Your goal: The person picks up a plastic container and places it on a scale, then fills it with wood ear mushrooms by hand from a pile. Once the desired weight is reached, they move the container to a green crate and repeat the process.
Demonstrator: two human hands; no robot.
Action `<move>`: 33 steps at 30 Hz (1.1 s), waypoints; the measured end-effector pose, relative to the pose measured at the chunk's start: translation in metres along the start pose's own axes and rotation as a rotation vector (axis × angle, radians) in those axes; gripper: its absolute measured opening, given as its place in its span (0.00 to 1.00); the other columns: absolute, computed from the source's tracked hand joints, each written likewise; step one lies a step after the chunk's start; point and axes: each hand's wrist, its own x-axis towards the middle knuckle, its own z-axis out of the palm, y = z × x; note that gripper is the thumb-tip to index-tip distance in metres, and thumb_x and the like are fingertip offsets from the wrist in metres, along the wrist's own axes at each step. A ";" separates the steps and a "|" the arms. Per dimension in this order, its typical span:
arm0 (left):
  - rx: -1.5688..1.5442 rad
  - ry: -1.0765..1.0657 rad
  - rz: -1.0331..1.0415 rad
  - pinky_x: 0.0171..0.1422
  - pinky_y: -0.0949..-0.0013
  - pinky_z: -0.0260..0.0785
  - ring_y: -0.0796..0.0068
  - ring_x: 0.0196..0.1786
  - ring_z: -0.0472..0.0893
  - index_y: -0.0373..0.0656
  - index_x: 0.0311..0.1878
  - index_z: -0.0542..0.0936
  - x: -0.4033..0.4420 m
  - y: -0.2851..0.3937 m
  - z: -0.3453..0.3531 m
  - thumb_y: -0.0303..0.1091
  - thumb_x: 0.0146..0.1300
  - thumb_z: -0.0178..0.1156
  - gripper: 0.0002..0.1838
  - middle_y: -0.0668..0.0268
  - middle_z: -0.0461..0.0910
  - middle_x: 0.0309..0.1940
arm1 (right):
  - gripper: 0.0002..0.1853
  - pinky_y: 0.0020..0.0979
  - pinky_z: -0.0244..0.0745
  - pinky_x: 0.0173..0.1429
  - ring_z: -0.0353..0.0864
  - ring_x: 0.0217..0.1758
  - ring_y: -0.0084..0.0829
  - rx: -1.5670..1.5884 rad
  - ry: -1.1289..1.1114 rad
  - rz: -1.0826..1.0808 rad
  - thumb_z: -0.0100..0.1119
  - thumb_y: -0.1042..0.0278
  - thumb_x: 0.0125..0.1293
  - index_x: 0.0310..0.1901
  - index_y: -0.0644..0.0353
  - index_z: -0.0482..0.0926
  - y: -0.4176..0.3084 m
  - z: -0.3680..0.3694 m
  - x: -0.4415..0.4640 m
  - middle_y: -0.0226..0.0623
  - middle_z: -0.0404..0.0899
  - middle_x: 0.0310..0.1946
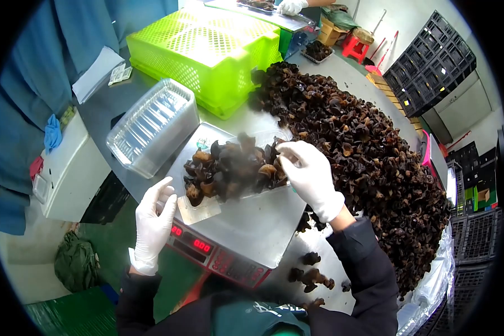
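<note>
Both hands wear white gloves. My left hand (155, 221) is held at the left edge of the scale (252, 224), fingers curved and apart, with nothing in it. At the right end of a heap of dark wood-ear fungus (207, 173), my right hand (309, 176) has its thumb and fingertips bent towards a piece; whether it grips it is unclear. The fungus lies in a clear tray on the scale, its middle blurred. A pale card (199, 210) sits by the tray's near left corner. The red display reads 0.00.
A large fungus pile (353, 151) covers the right side. Stacked clear trays (154, 126) stand at the left, a green crate (207, 59) behind. Loose pieces (313, 278) lie near me. Across the table is a co-worker's gloved hand (291, 7). Black crates (431, 64) stand back right.
</note>
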 end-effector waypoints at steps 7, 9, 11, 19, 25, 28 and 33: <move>-0.008 -0.010 -0.007 0.48 0.78 0.72 0.84 0.42 0.75 0.42 0.65 0.79 0.001 0.004 -0.003 0.25 0.71 0.61 0.19 0.71 0.82 0.46 | 0.07 0.39 0.77 0.48 0.81 0.42 0.40 -0.147 -0.014 -0.202 0.65 0.67 0.61 0.41 0.50 0.87 0.023 0.063 0.061 0.33 0.82 0.34; 0.007 0.011 0.002 0.49 0.76 0.72 0.82 0.44 0.77 0.41 0.64 0.79 0.002 0.002 -0.006 0.25 0.70 0.61 0.20 0.68 0.83 0.47 | 0.07 0.39 0.77 0.48 0.81 0.42 0.40 -0.161 -0.043 -0.252 0.65 0.68 0.61 0.40 0.50 0.87 0.028 0.071 0.065 0.34 0.82 0.34; 0.033 0.043 0.045 0.45 0.76 0.72 0.80 0.43 0.79 0.40 0.63 0.80 0.003 -0.004 -0.007 0.24 0.68 0.63 0.20 0.65 0.83 0.47 | 0.07 0.38 0.78 0.48 0.81 0.42 0.40 -0.133 -0.073 -0.270 0.65 0.69 0.60 0.40 0.51 0.87 0.031 0.070 0.067 0.35 0.82 0.35; -0.024 0.018 -0.006 0.53 0.74 0.73 0.79 0.46 0.79 0.40 0.63 0.79 0.004 -0.009 -0.005 0.25 0.71 0.61 0.19 0.65 0.83 0.49 | 0.08 0.27 0.78 0.47 0.86 0.41 0.24 0.643 -0.232 0.305 0.63 0.67 0.67 0.43 0.61 0.84 0.015 0.027 0.069 0.32 0.87 0.38; 0.023 0.109 0.012 0.53 0.72 0.74 0.74 0.49 0.83 0.39 0.61 0.80 0.000 -0.015 -0.025 0.24 0.68 0.62 0.19 0.61 0.84 0.49 | 0.21 0.32 0.77 0.57 0.82 0.53 0.31 1.371 -0.113 0.640 0.57 0.71 0.70 0.64 0.63 0.75 0.035 -0.047 0.014 0.40 0.81 0.51; 0.038 0.163 0.027 0.54 0.71 0.74 0.75 0.49 0.82 0.39 0.62 0.80 -0.001 -0.017 -0.035 0.25 0.68 0.62 0.19 0.61 0.84 0.48 | 0.21 0.32 0.77 0.53 0.79 0.50 0.34 1.592 0.031 0.801 0.50 0.68 0.72 0.63 0.64 0.74 0.064 -0.069 -0.018 0.43 0.80 0.51; 0.035 0.162 -0.007 0.48 0.74 0.74 0.79 0.42 0.82 0.38 0.56 0.82 -0.002 0.002 -0.042 0.27 0.71 0.62 0.13 0.65 0.85 0.42 | 0.13 0.25 0.70 0.39 0.78 0.38 0.25 1.337 0.074 0.925 0.58 0.57 0.73 0.43 0.58 0.83 0.085 -0.081 -0.026 0.32 0.84 0.41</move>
